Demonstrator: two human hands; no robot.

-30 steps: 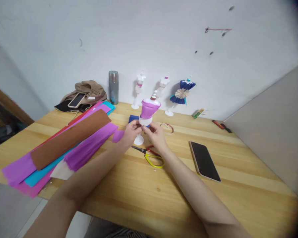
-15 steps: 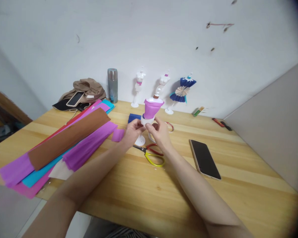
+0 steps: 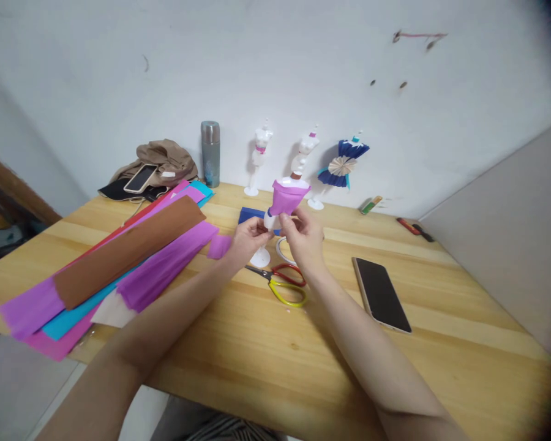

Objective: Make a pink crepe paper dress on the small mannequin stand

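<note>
Two grips, both closed: left hand (image 3: 247, 237) pinches small white plastic mannequin (image 3: 270, 219) at waist, right hand (image 3: 305, 242) pinches purple crepe-paper wrap (image 3: 287, 196). Wrap probably sits best pulled snug and even.

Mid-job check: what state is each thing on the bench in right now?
small mannequin, tilted, held by left hand
purple paper, wrapped round it, pinched by right hand
scissors, shut, lying flat
phone, face up, screen dark
flask, upright, capped
blue-dressed mannequin, standing upright
crepe sheets, stacked flat
</note>
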